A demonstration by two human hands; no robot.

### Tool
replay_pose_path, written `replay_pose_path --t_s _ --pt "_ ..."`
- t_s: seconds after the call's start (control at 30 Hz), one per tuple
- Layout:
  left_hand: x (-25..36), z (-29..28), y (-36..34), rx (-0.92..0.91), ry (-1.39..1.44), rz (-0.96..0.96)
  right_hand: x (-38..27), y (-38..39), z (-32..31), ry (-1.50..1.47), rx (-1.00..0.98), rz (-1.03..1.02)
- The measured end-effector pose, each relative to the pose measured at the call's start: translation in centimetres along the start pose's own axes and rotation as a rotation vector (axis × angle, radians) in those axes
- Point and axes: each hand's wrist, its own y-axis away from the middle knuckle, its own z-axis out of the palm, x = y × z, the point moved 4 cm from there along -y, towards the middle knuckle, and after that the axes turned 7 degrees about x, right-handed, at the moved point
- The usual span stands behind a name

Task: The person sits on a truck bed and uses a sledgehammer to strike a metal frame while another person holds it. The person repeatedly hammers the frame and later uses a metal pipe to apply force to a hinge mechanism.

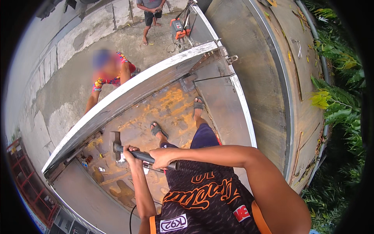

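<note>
A sledgehammer (143,156) with a blocky metal head and a dark handle is held across the front of my body. My left hand (131,153) is closed round the handle close to the head. Farther down toward the butt end, my right hand (161,157) wraps the same handle. The head points left, over the rusty metal floor (156,103) of the walled truck bed I stand in. My sandalled feet rest on that floor. Part of the handle is covered by my fingers.
A long metal side wall (128,84) with a white top edge runs diagonally ahead; another wall (226,101) stands right. Beyond the long wall a person (113,72) bends close to it. Farther back, another person (150,11) stands near an orange boxy machine (179,29) with cables.
</note>
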Motion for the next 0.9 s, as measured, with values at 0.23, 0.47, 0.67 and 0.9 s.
replay_pose_path --t_s 0.23,0.47,0.67,0.9 --pt "10.3 -23.7 0.4 0.217 0.284 0.116 -6.7 -12.6 16.9 0.151 -0.42 -0.092" --pt "9.7 -27.9 14.0 0.524 0.409 0.519 -6.2 -15.0 29.1 -0.095 -0.942 0.014" --pt "-3.6 -6.2 17.4 0.491 0.482 0.429 -2.9 1.6 1.5 0.004 -0.656 -0.07" --pt "-30.7 26.3 27.0 -0.398 -0.504 -0.234 12.1 32.2 -11.4 -1.227 0.632 0.248"
